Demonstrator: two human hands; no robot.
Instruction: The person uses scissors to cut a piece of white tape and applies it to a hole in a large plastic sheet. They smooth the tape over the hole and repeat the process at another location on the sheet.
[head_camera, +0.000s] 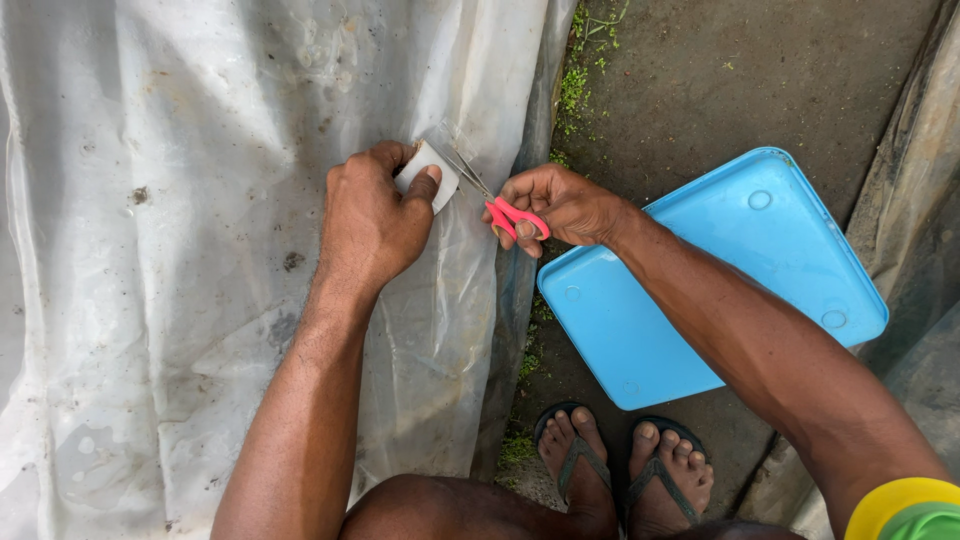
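Nearest the camera, two feet in flip-flops (622, 470) stand on the dark ground, with a bare knee below them at the frame's lower edge; just beyond the toes a light blue plastic lid (700, 290) lies flat on the ground, its raised corner bumps up; from here both forearms reach forward to a large sheet of cloudy, dirt-flecked plastic (180, 250) spread over the ground; the right hand (560, 205) is curled through the loops of small red-handled scissors (495, 200), whose thin blades point up and left toward the other hand; the left hand (375, 220) pinches a small white piece (432, 172) between thumb and fingers, holding it against a clear flap of the sheet; the blades meet that flap right beside the white piece, so the step in hand looks like cutting around or along it; the next snip would seem to call for a firm left-hand pinch and blades kept clear of the thumb; farther off, green moss (575, 85) edges the sheet.
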